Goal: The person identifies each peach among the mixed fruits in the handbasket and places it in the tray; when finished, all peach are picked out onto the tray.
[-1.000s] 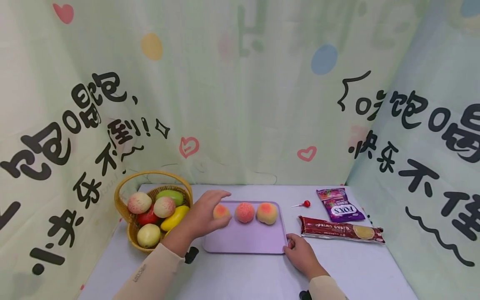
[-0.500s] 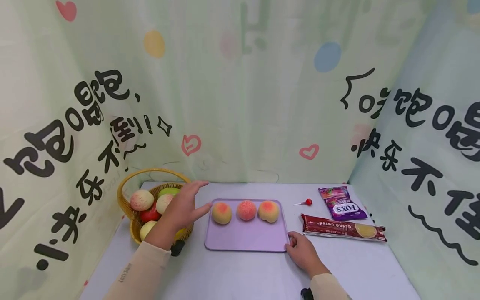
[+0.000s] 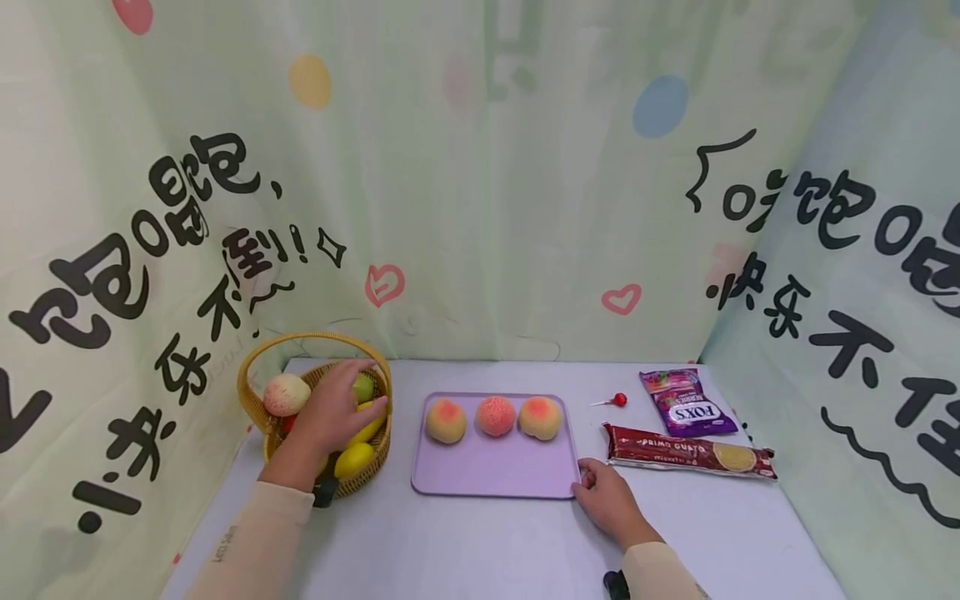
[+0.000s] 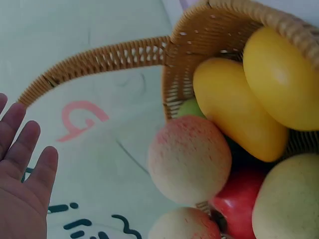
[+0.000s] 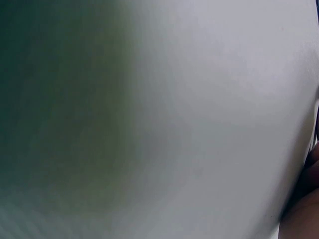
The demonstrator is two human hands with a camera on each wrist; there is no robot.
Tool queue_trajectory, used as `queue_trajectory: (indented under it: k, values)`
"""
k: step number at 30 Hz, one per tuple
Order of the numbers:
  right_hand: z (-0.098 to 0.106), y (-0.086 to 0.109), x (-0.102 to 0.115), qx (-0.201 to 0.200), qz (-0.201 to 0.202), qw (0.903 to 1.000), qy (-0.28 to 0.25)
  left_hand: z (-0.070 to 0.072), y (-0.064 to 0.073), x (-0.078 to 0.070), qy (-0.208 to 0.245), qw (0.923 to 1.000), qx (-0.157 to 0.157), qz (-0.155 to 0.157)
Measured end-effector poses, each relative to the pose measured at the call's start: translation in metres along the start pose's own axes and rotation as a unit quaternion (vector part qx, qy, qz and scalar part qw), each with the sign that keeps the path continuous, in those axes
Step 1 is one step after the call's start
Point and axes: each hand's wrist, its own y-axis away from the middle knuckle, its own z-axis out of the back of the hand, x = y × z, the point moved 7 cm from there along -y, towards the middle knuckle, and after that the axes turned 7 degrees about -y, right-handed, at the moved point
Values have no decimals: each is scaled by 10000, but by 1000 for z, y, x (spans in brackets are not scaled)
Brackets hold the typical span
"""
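Head view, white tabletop [image 3: 480,550], printed curtains [image 3: 480,208] on 3 sides; tray [image 3: 495,475], basket [image 3: 380,451].

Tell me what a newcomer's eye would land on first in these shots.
Probably the three peach-like fruits, lined up along the far side of the purple tray at mid-table. Next might come the wicker basket of fruit at the table's left, where the left hand hovers. The bold black lettering on the left and right of the pale backdrop also stands out.
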Motion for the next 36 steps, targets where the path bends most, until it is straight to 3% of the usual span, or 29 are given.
queue_trajectory:
  k: [4,10,21,30,36]
  values:
    - [1,0,1,2,39,10000,-3,-3,1,16,-14,9999,-30,98]
    - [1,1,2,-18,47,10000,38,-6,0,37,101,9988,215,429]
    - [0,1,1,30,27,10000,8,-10,-6,63,-218,9968,538,541]
    - [1,1,2,19,-47,10000,-17,-15,-10,74,-323,9939,917,521]
    - [1,1,4,15,-47,10000,-23,-22,-11,78,-854,9890,1189,204]
